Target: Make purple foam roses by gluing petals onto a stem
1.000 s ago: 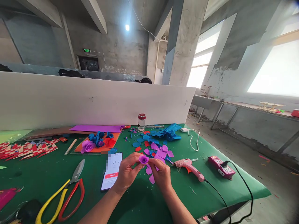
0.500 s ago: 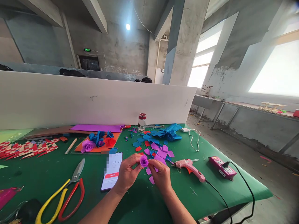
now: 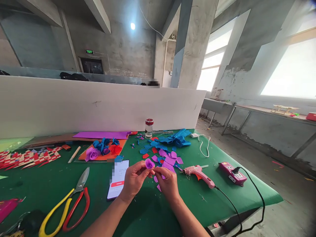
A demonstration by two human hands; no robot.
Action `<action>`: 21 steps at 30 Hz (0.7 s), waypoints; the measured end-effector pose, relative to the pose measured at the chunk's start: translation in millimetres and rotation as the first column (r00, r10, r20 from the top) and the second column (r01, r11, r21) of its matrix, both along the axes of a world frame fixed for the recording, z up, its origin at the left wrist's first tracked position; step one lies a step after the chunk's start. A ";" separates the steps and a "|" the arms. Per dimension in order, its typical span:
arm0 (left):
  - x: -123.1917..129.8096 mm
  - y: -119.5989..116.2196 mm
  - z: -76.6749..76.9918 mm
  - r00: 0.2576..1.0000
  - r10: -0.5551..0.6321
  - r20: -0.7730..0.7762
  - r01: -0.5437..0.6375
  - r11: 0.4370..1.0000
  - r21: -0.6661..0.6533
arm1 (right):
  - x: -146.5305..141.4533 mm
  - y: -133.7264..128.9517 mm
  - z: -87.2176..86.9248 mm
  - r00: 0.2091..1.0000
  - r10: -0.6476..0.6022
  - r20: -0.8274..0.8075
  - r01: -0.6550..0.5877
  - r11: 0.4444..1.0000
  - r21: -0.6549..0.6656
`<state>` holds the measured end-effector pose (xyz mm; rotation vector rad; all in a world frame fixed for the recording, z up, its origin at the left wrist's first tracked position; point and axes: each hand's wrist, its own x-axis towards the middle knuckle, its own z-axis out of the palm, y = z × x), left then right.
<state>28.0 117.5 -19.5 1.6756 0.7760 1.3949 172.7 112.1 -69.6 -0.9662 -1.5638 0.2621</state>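
A small purple paper rose (image 3: 149, 163) is pinched between the thumb and fingers of my left hand (image 3: 135, 179), its bloom facing up. My right hand (image 3: 168, 184) is closed close beside it, fingertips together just under the right side of the bloom. What lies in the right fingertips is too small to make out. Beyond the hands lie loose purple paper petals (image 3: 170, 160) and crumpled blue paper (image 3: 179, 139). To the right of my right hand rests a pink hot glue gun (image 3: 201, 174). A phone (image 3: 118, 181) lies left of my left hand.
Scissors (image 3: 80, 189) with yellow and red handles lie at the left. Finished paper flowers (image 3: 101, 148) sit on an orange sheet. A red-lidded jar (image 3: 148, 128) stands before the white partition (image 3: 98, 108). A purple power strip (image 3: 233, 172) with a black cord is near the right edge.
The rose has tilted and shifted slightly left and up in my left hand. My right fingers have moved from its side to lower beneath it. The view has shifted slightly.
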 end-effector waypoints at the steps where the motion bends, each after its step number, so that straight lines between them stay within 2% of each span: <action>1: 0.4 -0.5 1.1 1.000 0.003 0.004 -0.003 1.000 -0.008 | -0.4 -0.4 0.8 1.000 -0.006 0.002 0.006 1.000 0.006; 7: -3.6 2.8 1.7 0.999 -0.022 0.023 0.023 0.999 -0.040 | -1.9 -6.0 11.3 0.998 -0.062 0.012 0.062 0.998 0.018; 12: -8.9 11.9 1.7 0.988 -0.056 0.146 0.070 0.994 -0.087 | 11.0 -20.8 21.8 0.995 -0.100 -0.029 0.100 0.995 0.021; 17: -8.8 12.8 8.2 0.968 -0.075 0.238 0.105 0.988 -0.115 | 50.8 -41.5 21.9 0.977 -0.215 -0.003 0.215 0.976 0.030; 21: -6.5 12.6 10.1 0.960 -0.063 0.274 0.104 0.985 -0.136 | 100.2 -58.4 18.1 0.911 -0.413 -0.010 0.413 0.911 -0.016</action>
